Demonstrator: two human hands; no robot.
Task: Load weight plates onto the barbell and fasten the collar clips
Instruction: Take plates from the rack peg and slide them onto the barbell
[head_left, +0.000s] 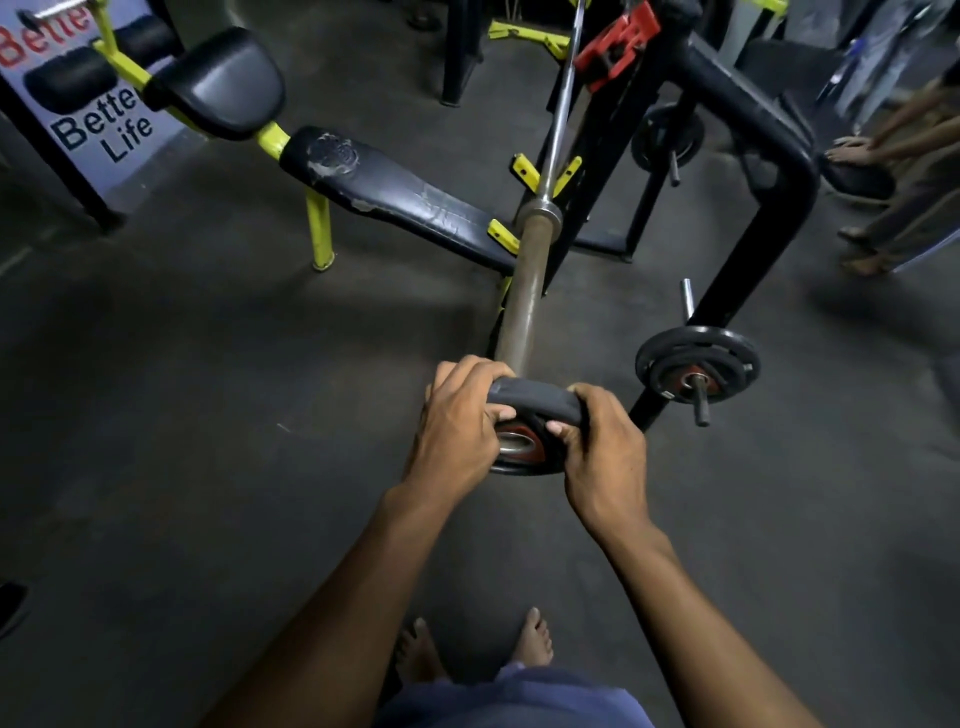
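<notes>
A small black weight plate (535, 397) with a red hub sits at the near end of the barbell sleeve (524, 296), the sleeve's metal tip showing through its hole. My left hand (460, 421) grips the plate's left rim, thumb on its near face. My right hand (602, 441) grips the right rim the same way. The barbell (558, 119) runs away from me across the yellow rack hooks of a bench. A red collar clip (621, 44) hangs on the black frame at the top.
A black padded bench (395, 192) with yellow legs lies left of the bar. More plates (698, 364) sit on a peg of the black storage rack (753, 208) to the right. Another person's arm and feet (893, 140) show at the right edge. My bare feet stand below.
</notes>
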